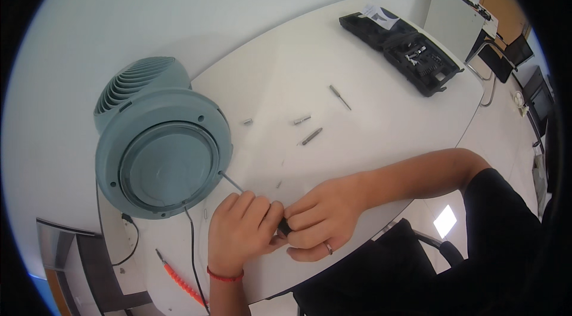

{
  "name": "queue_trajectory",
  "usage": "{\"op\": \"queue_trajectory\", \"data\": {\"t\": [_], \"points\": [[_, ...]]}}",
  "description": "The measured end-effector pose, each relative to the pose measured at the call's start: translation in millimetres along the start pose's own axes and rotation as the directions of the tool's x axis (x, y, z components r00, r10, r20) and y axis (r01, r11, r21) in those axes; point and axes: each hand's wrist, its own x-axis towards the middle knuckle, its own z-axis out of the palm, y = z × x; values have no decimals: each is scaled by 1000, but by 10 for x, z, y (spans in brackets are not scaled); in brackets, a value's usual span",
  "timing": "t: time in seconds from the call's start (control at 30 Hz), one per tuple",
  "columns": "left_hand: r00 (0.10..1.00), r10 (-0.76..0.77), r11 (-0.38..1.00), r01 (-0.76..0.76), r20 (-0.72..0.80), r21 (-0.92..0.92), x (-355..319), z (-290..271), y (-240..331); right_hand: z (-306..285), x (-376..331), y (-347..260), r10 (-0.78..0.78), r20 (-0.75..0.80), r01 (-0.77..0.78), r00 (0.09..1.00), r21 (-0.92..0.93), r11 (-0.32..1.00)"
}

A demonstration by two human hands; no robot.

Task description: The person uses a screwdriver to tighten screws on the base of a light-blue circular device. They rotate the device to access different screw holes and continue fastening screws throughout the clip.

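A grey-green round fan [161, 143] lies on the white table [381, 119], its back facing up. A screwdriver [233, 183] with a thin metal shaft reaches into a hole at the fan's lower right rim. My left hand [241, 229] wraps the dark handle, fingers curled. My right hand [322, 218], wearing a ring, grips the end of the same handle just to the right. Both hands touch each other over the handle, which is mostly hidden.
Loose metal bits [311, 136] and a thin driver shaft [340, 97] lie mid-table. An open black tool case [400, 48] sits far right. A red flexible extension [179, 280] and the fan's black cable [192, 238] lie near the front edge. Chairs stand beyond the table.
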Motion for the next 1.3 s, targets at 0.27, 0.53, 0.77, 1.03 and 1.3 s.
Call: {"op": "queue_trajectory", "data": {"t": [0.27,0.53,0.77,1.03,1.3], "points": [[942,135,981,-85,-308,172,-287,261,-112,-55,33,-37,-37,-70,38,997,20,999],[914,179,967,-95,-364,235,-261,307,-40,12,-15,-31,-168,81,164,982,52,985],[941,164,981,-187,-295,-51,-39,471,-224,-40,-34,-69,-154,104,147,983,71,987],[948,78,962,-152,-308,-225,-63,512,-245,55,44,-74,-101,-64,112,993,190,975],[938,43,970,-121,-344,-210,-42,547,-196,104,-26,-150,-29,-99,46,995,171,984]]}}
